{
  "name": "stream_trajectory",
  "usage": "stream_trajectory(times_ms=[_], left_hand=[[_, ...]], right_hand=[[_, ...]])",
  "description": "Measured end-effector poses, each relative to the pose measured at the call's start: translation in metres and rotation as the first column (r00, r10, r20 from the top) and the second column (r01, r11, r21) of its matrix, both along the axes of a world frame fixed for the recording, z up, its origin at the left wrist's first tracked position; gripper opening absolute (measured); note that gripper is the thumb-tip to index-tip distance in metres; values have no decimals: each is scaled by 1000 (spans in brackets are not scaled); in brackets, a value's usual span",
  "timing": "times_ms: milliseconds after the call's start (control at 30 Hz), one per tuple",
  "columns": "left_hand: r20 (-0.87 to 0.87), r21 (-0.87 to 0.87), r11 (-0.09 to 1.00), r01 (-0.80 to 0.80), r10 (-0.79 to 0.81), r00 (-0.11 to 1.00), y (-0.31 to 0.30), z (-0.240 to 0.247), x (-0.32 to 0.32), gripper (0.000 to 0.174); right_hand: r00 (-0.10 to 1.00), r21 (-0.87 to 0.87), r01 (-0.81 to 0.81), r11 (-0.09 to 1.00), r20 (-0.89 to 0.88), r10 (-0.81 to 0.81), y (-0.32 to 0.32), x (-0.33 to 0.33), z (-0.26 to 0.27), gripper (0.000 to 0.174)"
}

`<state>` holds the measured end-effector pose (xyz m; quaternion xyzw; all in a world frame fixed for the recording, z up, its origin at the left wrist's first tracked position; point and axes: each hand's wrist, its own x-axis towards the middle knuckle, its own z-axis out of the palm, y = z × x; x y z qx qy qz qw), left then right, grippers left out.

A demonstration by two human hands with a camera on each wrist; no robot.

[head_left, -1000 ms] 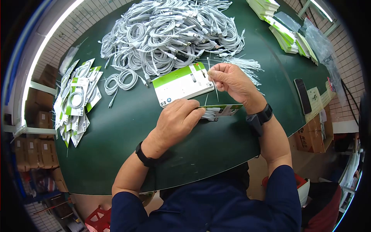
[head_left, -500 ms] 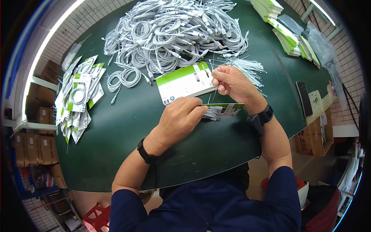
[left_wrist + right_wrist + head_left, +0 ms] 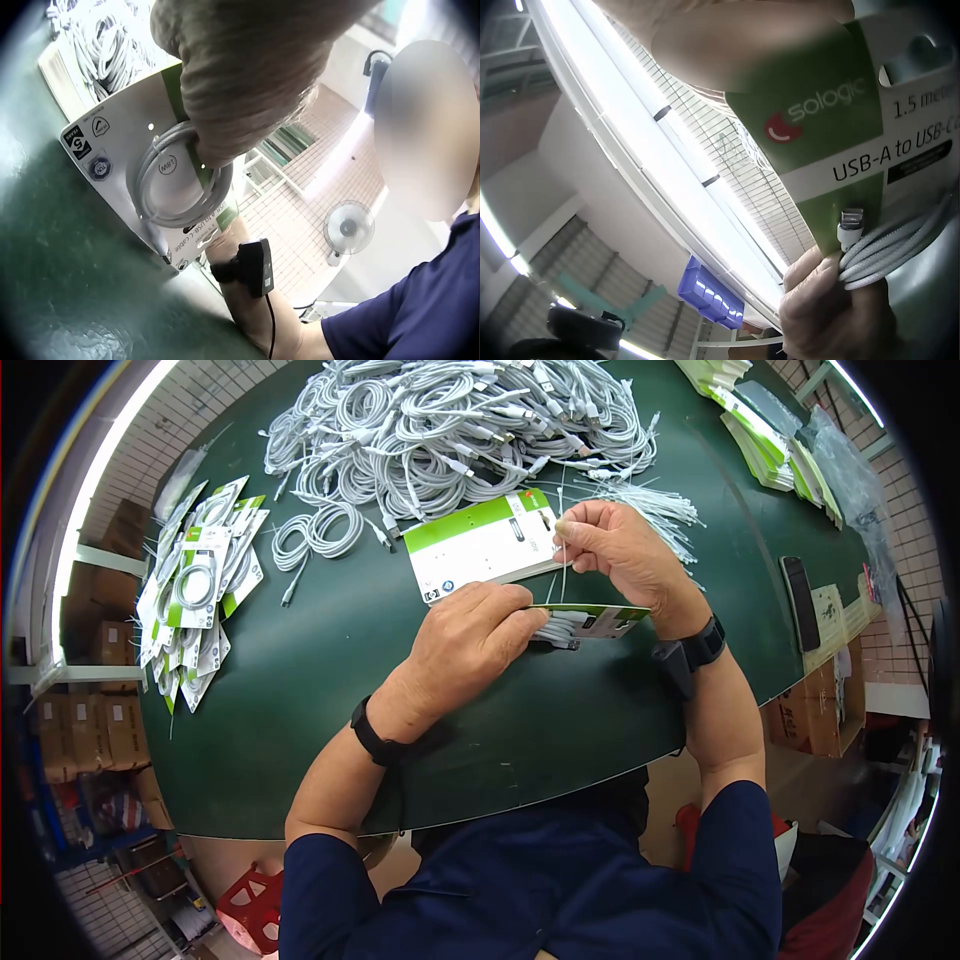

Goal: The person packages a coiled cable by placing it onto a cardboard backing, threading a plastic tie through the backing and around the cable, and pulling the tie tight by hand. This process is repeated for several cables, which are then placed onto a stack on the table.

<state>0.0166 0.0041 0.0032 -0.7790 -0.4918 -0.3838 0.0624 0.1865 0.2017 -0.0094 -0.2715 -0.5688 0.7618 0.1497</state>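
Observation:
My left hand (image 3: 470,635) grips a green and white retail card (image 3: 615,622) with a coiled grey USB cable (image 3: 562,626) against its face. In the right wrist view the card (image 3: 821,112) reads "USB-A to USB-C", and the cable's plug (image 3: 850,225) shows beside the left fingers. My right hand (image 3: 625,555) pinches a thin white cable tie (image 3: 562,555) just above the card's upper edge. Thin strands run down from those fingertips toward the card. In the left wrist view the coil (image 3: 139,184) lies on the card, partly covered by my left hand (image 3: 240,75).
A stack of blank-backed cards (image 3: 480,555) lies just beyond the hands. Behind it rises a big heap of grey cables (image 3: 450,435), with loose cable ties (image 3: 660,510) to its right. Carded cables (image 3: 200,580) are piled at left. A phone (image 3: 797,600) lies at right.
The head view has shifted a little, so the table contents sit higher in it. The cable tie in my right fingers stands more upright. My left hand keeps its hold on the card.

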Motion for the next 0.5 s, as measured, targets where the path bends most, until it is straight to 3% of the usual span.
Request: stream_trajectory(times_ms=[500], left_hand=[[0,8,1000,-2,2,1000,2,1,2,35]], right_hand=[[998,101,16,995,55,-22,-11,-4,-5,25]])
